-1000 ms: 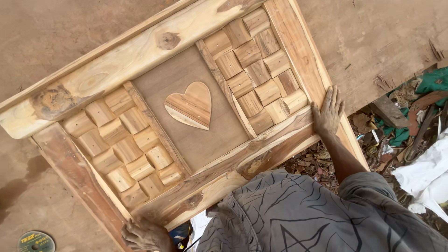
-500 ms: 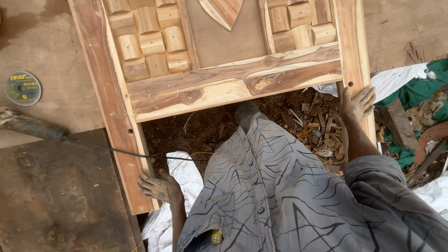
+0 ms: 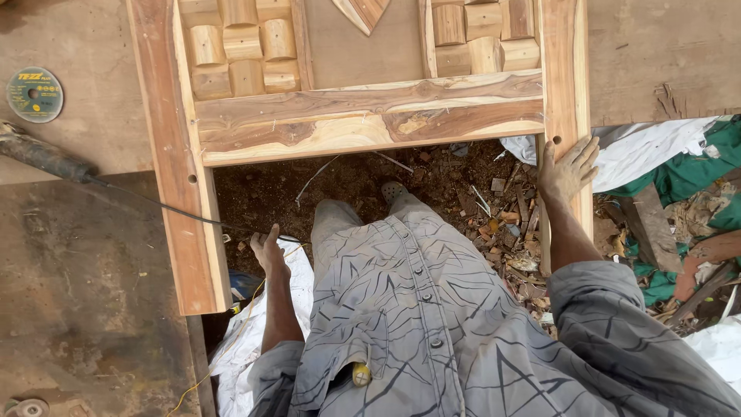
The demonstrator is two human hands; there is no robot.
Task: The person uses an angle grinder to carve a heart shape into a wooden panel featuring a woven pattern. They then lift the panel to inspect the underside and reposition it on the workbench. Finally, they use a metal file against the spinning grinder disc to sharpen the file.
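Wooden headboard frame (image 3: 363,116), lying flat across a brown board surface (image 3: 77,255) and over a patch of dirt and wood scraps (image 3: 494,201). Recessed panels in the frame hold rows of small wooden blocks (image 3: 239,46); the centre panel carries a heart-shaped piece (image 3: 363,11). Right hand (image 3: 567,166): fingers spread flat on the right leg of the frame. Left hand (image 3: 266,249): fingers loosely open, just beside the left leg, holding nothing. Cutting disc (image 3: 34,94) and black power tool (image 3: 42,154) on the board at left.
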